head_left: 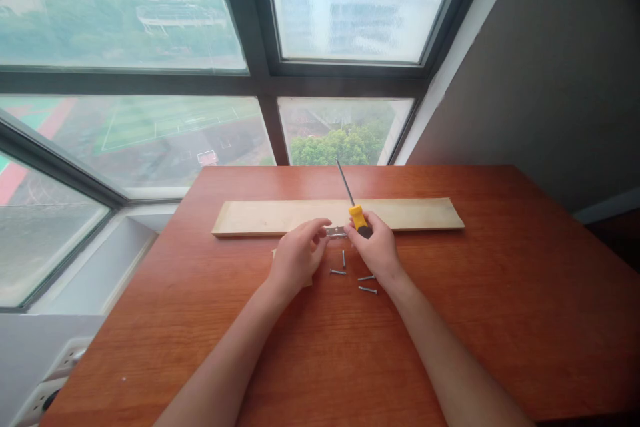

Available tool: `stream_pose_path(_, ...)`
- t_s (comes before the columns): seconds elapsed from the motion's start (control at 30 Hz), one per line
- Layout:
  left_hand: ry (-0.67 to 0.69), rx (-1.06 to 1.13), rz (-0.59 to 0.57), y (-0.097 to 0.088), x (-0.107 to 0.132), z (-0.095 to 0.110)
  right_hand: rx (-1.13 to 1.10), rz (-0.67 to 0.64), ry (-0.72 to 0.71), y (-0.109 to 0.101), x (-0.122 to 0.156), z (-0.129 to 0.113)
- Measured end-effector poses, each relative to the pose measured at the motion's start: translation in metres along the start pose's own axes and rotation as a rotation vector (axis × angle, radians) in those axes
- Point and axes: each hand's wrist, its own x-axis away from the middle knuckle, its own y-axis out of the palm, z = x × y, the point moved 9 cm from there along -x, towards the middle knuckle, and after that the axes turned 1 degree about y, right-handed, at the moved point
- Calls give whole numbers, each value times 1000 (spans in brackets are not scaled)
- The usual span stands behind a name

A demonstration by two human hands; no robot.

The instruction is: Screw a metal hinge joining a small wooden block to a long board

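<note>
My left hand (pixel 300 250) pinches one end of a small shiny metal bracket (pixel 337 231) with holes in it. The fingers of my right hand (pixel 377 243) touch the bracket's other end. That same hand is closed round the yellow and black handle of a screwdriver (pixel 358 216), whose long shaft points up and away. Just beyond both hands lies a long pale wooden board (pixel 265 217), flat on the table. Several loose screws (pixel 337 272) lie below the bracket, between my forearms. Partly hidden under my left hand is a small tan piece (pixel 308 281).
The reddish-brown wooden table (pixel 320 353) spreads out under everything. Along its far side stand large windows with dark frames (pixel 265 83). A grey wall (pixel 540 80) rises at the right, and wall sockets (pixel 67 357) sit low at the left.
</note>
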Motion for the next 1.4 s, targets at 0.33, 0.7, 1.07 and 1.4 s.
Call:
stream_pose_path(0.33, 28, -98, -24, 0, -1, 2, 33, -11, 51, 7, 0, 11)
stream_pose_path(0.7, 2, -146, 41, -8, -1, 0, -39, -17, 78, 6, 2, 14)
stream_pose_path(1.07, 19, -370, 59, -12, -2, 9, -85, -12, 91, 7, 1, 17)
stream_pose_path(1.4, 40, -421, 52, -5, -8, 10, -106, -24, 101, 8, 1, 18)
